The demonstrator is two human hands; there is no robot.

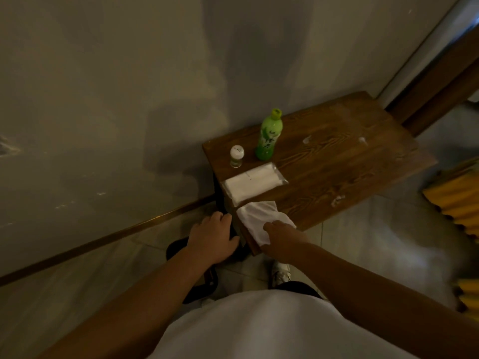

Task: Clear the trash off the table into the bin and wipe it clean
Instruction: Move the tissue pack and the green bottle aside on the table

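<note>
The left hand (212, 235) hangs just off the table's (337, 161) near-left corner, fingers loosely curled and holding nothing, above a dark rounded bin (181, 248) on the pale tiled floor. A small clear jar (236, 156) with a white cap stands at the table's left edge by the wall, and just right of it a tall green plastic bottle (268, 136) stands upright. Nearer, a flat clear-wrapped pack of white tissues (255, 183) lies along the left edge. At the near-left corner the right hand (281, 240) pinches a soft, crumpled white cloth (259, 218) that drapes over the table's edge. The tabletop is dark wood with bold grain. Small white scraps (307, 139) lie on its middle, toward the far-right edge (362, 140) and near the near-right edge (337, 200).
</note>
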